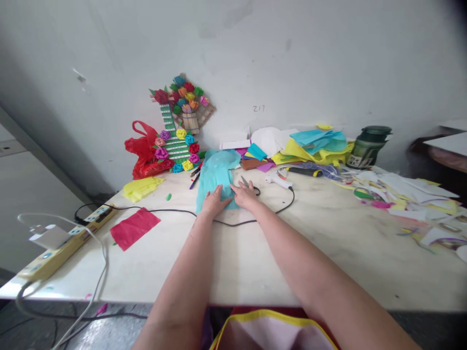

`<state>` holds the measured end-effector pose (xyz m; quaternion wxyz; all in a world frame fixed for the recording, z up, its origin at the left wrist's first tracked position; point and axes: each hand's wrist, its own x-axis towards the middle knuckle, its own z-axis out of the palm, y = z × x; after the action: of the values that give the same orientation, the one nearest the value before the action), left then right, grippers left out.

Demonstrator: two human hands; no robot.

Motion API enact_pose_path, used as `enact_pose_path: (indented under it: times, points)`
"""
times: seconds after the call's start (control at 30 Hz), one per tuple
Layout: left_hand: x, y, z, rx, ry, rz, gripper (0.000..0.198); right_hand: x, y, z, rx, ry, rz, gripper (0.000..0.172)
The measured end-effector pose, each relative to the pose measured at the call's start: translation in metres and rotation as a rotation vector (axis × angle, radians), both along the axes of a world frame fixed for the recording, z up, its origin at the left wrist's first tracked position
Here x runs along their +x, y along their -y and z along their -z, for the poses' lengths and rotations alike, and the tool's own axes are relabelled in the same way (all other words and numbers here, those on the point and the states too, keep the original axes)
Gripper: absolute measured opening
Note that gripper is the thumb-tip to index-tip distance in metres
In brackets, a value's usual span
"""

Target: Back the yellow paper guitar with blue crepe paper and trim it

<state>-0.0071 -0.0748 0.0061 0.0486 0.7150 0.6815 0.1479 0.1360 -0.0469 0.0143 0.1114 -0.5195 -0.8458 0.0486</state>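
Lying under left hand: turquoise sheet

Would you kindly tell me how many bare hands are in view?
2: the left hand lies on the turquoise crinkled sheet; the right hand is at that sheet's right edge, beside the dark-handled metal scissors.

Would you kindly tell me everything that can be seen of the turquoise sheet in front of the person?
The turquoise sheet looks like thin, wrinkled paper or fabric, longer than wide. It lies on the pale table, its far part jutting right; whether it is folded or layered, I cannot tell. The person's left grip rests spread on its near part; the right grip is at its right edge.
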Motion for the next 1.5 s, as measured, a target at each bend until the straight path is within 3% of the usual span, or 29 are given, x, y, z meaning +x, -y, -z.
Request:
enact_pose_path:
  times: [0.23,0.43,0.73,1.0,1.13,1.23,1.33,1.4,1.5]
  points:
    - [0.003,0.002,-0.003,-0.009,-0.030,-0.145,0.080,-0.003,-0.002,0.000,-0.023,-0.010,0.006,0.054]
    - [0.004,0.001,-0.002,0.006,-0.028,-0.185,0.086,-0.006,-0.005,0.001,-0.034,-0.017,0.016,0.054]
    - [0.006,0.004,-0.008,0.038,0.152,-0.231,0.090,-0.006,-0.006,-0.002,-0.055,-0.108,0.069,0.054]
    - [0.009,0.003,-0.008,-0.030,0.094,-0.204,0.081,-0.013,-0.004,0.003,-0.022,-0.176,0.087,0.044]
    - [0.007,0.002,-0.014,-0.110,0.215,-0.186,0.068,-0.013,-0.002,0.007,0.042,-0.184,0.092,0.042]
    - [-0.002,0.001,-0.015,-0.078,0.273,-0.270,0.061,-0.009,0.001,0.004,0.107,-0.181,0.123,0.039]
    - [-0.010,0.002,-0.012,-0.012,0.193,-0.351,0.062,0.000,0.004,-0.004,0.224,-0.146,0.242,0.036]
    - [-0.010,0.003,-0.009,0.046,0.096,-0.316,0.066,0.008,0.004,-0.010,0.258,-0.094,0.341,0.035]
    - [-0.004,0.004,-0.004,0.127,-0.051,-0.107,0.068,0.016,0.002,-0.014,0.158,-0.013,0.434,0.033]
